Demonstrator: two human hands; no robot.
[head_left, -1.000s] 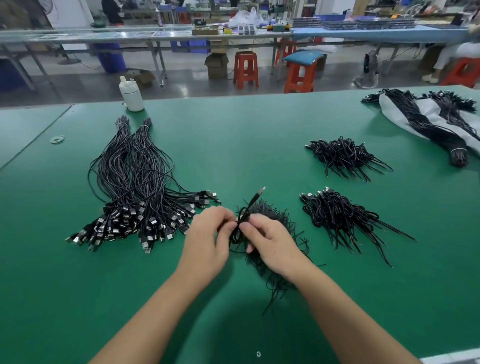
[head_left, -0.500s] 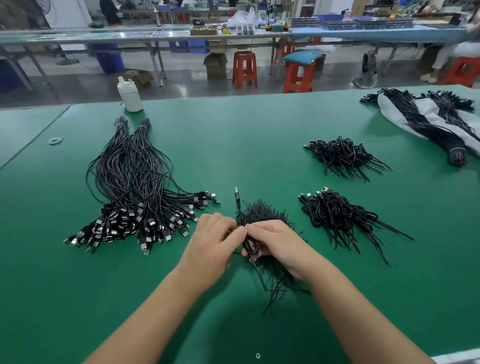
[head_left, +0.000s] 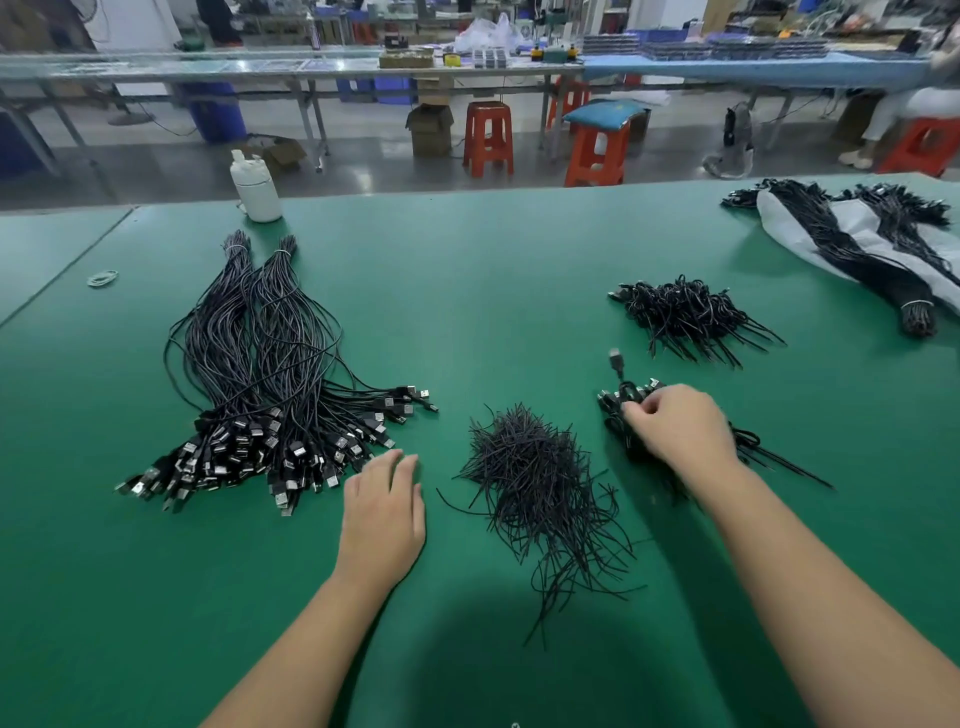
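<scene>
The right hand (head_left: 675, 431) is curled around a coiled cable (head_left: 619, 387), pinching it at the fingertips, with one plug sticking up just beyond them. Directly under that grip lies the near pile (head_left: 779, 462) of finished coils, so this one looks about to be laid with the rest. Farther out from the grip, past the plug, sits the far pile (head_left: 685, 317) of finished coils. The left hand (head_left: 384, 514) lies flat and empty on the green table (head_left: 519, 260), fingers straight, its tips just short of the plug ends of the loose cables (head_left: 249, 374); I cannot tell whether they touch. Between the two hands is a heap of wire ties (head_left: 535, 478). By this showing, two modest piles are done, while the two big bundles of loose cables beyond the left hand, and more in a bag (head_left: 857, 234) well off past the right hand, remain to be coiled and tied.
</scene>
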